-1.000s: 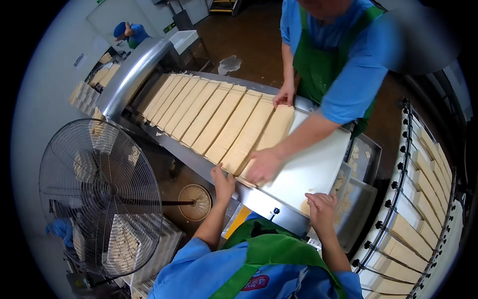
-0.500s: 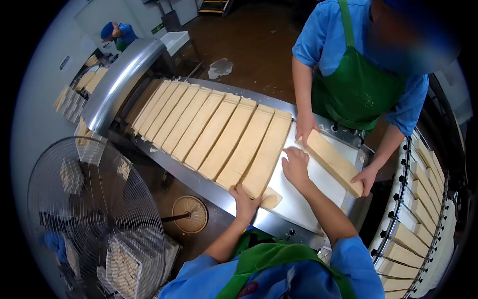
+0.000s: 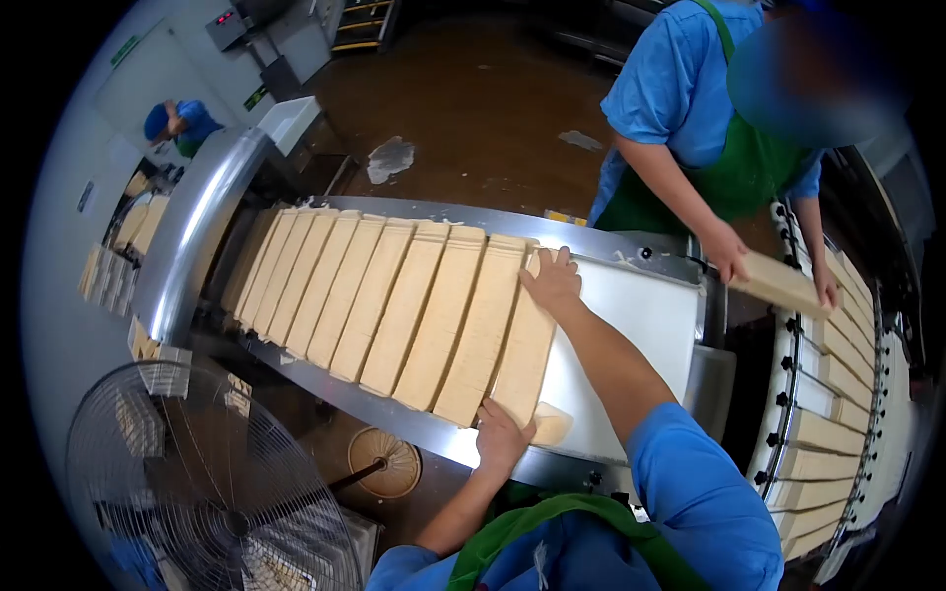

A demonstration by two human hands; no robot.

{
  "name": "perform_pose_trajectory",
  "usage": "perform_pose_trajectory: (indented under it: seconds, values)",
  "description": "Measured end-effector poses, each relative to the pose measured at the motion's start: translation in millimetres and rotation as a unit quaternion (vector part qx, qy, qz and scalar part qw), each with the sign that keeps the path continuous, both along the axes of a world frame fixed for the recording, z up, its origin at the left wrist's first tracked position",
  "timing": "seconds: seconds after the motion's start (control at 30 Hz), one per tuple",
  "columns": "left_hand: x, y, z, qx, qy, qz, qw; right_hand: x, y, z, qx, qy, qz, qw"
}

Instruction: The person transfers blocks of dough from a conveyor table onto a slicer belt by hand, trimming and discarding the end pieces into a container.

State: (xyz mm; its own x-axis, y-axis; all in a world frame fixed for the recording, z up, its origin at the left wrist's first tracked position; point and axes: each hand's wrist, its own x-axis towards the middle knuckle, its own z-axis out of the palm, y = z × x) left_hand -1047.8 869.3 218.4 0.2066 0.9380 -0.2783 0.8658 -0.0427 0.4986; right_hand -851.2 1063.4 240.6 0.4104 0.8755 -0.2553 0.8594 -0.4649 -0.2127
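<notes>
A row of long, pale-yellow dough-like slabs lies side by side on a metal-edged conveyor. My left hand grips the near end of the rightmost slab, fingers curled round its edge. At the far end of that same slab, my right hand is closed over the top and side. A small loose pale piece sits beside my left hand on the white belt. Across the conveyor, a co-worker holds another slab in both hands, above the right-hand conveyor.
A curved conveyor on the right carries several more slabs. At left, a metal hood spans the conveyor, and a large caged fan stands near me. Another person is in the far left background.
My right hand has moved from above the white belt to the far end of the rightmost slab. The co-worker has carried their slab right, to the curved conveyor. The view has shifted.
</notes>
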Motion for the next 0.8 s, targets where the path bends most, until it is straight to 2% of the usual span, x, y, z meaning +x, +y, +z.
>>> perform_pose_trajectory:
  seconds: [0.07, 0.1, 0.13, 0.2, 0.23, 0.27, 0.3, 0.33, 0.43, 0.5, 0.53, 0.57, 0.63, 0.67, 0.73, 0.8]
  values:
    - [-0.5, 5.3, 1.2, -0.057, 0.015, -0.013, 0.998, 10.4, -9.2, 9.7, -0.016, 0.036, -0.074, 0.997]
    - [-0.5, 5.0, 3.2, -0.034, 0.012, -0.023, 0.999, 19.2, -19.6, 8.6, 0.021, 0.029, -0.101, 0.994]
    - [-2.9, 5.1, -5.8, -0.015, -0.008, -0.051, 0.999, 31.2, -32.7, 8.2, 0.024, 0.021, -0.125, 0.992]
    - [3.3, 9.5, 4.2, -0.067, -0.049, -0.078, 0.993, 55.7, -60.4, 19.0, 0.024, 0.027, -0.207, 0.978]
    - [10.4, 13.9, 23.1, -0.093, -0.064, -0.108, 0.988, 70.9, -73.9, 22.8, 0.018, 0.035, -0.246, 0.968]
    - [13.9, 14.6, 20.2, -0.105, -0.098, -0.149, 0.978, 86.0, -89.0, 20.8, 0.034, 0.045, -0.279, 0.959]
    - [19.8, 11.0, 16.9, -0.104, -0.103, -0.176, 0.973, 102.2, -102.8, -1.1, 0.060, -0.008, -0.289, 0.955]
    - [28.1, 9.1, 15.2, -0.105, -0.107, -0.203, 0.968, 110.3, -116.4, 4.4, 0.038, -0.014, -0.271, 0.962]
    - [63.3, 3.4, 27.2, -0.078, -0.040, -0.198, 0.976, 129.0, -152.5, 27.5, 0.053, 0.038, -0.322, 0.945]
    - [85.1, -8.7, 28.2, -0.046, -0.038, -0.208, 0.976, 147.9, -182.9, 20.0, 0.124, 0.062, -0.398, 0.907]
    - [92.7, -14.1, 25.6, 0.005, -0.085, -0.206, 0.975, 155.3, -200.6, 21.5, 0.179, 0.084, -0.441, 0.875]
    - [103.2, -20.6, 26.3, 0.055, -0.132, -0.200, 0.969, 164.7, -222.1, 30.3, 0.187, 0.080, -0.456, 0.867]
    - [127.0, -30.8, 32.8, 0.068, -0.171, -0.216, 0.959, 180.9, -265.8, 48.9, 0.258, 0.149, -0.504, 0.811]
    - [139.4, -38.4, 36.0, 0.075, -0.207, -0.214, 0.952, 192.6, -286.6, 53.6, 0.266, 0.147, -0.512, 0.804]
    - [170.8, -58.0, 44.8, 0.086, -0.233, -0.231, 0.941, 213.3, -331.8, 59.8, 0.356, 0.087, -0.533, 0.763]
    - [204.0, -78.0, 57.3, 0.095, -0.257, -0.242, 0.931, 239.5, -377.1, 80.8, 0.381, 0.085, -0.543, 0.743]
